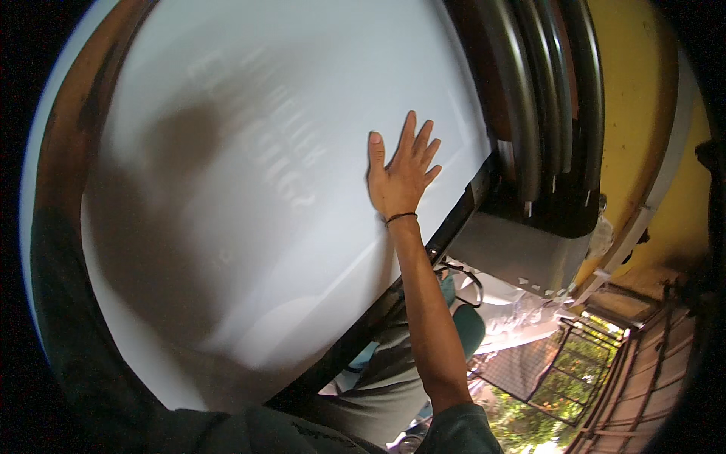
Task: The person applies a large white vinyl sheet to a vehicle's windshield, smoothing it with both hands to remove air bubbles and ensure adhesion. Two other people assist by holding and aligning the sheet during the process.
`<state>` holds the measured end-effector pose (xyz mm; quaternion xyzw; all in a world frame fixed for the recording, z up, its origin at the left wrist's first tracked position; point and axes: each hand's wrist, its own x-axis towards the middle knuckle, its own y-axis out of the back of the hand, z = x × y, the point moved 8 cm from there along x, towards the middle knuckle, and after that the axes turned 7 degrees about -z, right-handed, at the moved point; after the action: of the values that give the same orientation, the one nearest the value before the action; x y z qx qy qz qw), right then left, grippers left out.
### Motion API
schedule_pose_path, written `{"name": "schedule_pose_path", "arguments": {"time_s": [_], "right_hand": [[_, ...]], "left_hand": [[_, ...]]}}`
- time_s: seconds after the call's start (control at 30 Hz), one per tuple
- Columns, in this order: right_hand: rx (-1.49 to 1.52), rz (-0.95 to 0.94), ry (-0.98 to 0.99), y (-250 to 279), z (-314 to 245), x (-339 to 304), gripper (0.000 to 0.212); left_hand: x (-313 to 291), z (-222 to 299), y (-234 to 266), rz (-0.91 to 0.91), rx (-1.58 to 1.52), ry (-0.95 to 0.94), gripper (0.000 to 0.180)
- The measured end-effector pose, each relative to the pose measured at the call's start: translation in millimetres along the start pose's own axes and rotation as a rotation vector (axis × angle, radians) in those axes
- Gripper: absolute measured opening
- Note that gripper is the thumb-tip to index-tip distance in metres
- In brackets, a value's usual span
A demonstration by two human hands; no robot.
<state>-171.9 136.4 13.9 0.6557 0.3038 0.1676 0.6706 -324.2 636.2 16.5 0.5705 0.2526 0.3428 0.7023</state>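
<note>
A large, smooth white sheet-like surface point(318, 250) fills most of the view, with faint pale lettering on it and a broad shadow across its left part. My right hand point(404, 170) rests palm down near its right edge, fingers spread and thumb apart, holding nothing. Around that wrist is a thin dark band point(401, 217). Along the left rim, my left forearm point(72, 144) reaches upward out of a dark sleeve. My left hand lies beyond the upper edge of the picture, so its fingers are hidden.
A black edge strip point(363, 321) borders the sheet's lower right side. Several dark, glossy curved bars point(522, 98) stand beside it, above a grey panel point(522, 253). Farther right is a yellow wall point(631, 98). Below, a dark metal grille point(522, 371) stands before green foliage.
</note>
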Motion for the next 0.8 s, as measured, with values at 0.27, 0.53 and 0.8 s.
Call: {"name": "schedule_pose_path", "arguments": {"time_s": [0.27, 0.53, 0.8], "right_hand": [[0.025, 0.038, -0.005, 9.4, -0.6, 1.3, 0.094], [0.219, 0.038, 0.04, 15.9, 7.1, -0.2, 0.09], [0.354, 0.137, 0.063, 12.8, 22.9, 5.0, 0.09]], "left_hand": [[-38.4, 8.0, 23.4, 0.311, 0.6, 0.073, 0.076], [-384.5, 111.9, 31.6, -0.06, 0.269, -0.509, 0.076], [-588.8, 183.7, -4.3, -0.483, 0.086, -0.378, 0.076]]}}
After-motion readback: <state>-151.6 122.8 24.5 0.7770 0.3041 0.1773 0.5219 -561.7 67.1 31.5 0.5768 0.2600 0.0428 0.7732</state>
